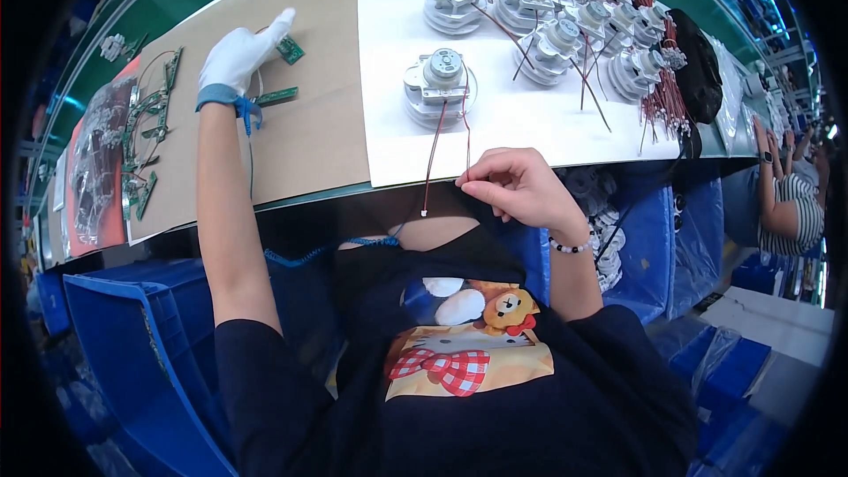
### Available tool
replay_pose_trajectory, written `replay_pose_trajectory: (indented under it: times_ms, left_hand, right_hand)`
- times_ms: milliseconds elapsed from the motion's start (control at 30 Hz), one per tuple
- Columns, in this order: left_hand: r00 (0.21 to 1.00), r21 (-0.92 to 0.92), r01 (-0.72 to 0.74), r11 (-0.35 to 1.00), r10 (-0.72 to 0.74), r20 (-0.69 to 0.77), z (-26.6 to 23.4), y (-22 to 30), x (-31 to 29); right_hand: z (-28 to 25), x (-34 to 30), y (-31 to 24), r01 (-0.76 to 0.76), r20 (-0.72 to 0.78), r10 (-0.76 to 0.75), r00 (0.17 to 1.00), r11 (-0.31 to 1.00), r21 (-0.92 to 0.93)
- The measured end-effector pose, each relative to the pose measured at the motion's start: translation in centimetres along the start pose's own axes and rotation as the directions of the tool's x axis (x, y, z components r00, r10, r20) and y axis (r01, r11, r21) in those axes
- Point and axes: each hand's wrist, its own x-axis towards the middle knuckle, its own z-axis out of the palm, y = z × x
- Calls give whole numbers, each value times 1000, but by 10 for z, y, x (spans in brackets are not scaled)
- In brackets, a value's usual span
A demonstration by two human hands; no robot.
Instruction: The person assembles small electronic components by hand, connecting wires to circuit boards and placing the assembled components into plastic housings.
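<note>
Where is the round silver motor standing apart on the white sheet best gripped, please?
Probably by its wide silver base, from the left: it spreads beyond the narrow grey cylinder above, while red and dark wires trail from its front and similar motors crowd the right.

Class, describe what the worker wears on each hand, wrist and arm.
The left hand wears a white glove, with a blue wrist strap and a thin bluish cord hanging from it. The right hand is ungloved, with a bracelet of white and black beads at the wrist. Both sleeves are short and dark.
</note>
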Motion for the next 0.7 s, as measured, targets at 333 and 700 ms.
replay_pose_trajectory:
  times_ms: [333,700]
  left_hand:
    - [952,-40,-277,960,269,-147,24,18,-28]
    - [920,-827,49,560,297,255,-11,56,-203]
  right_hand:
    - [14,4,-13,145,-53,-135,989,933,329]
    - [26,21,-41,408,-183,-366,912,776,482]
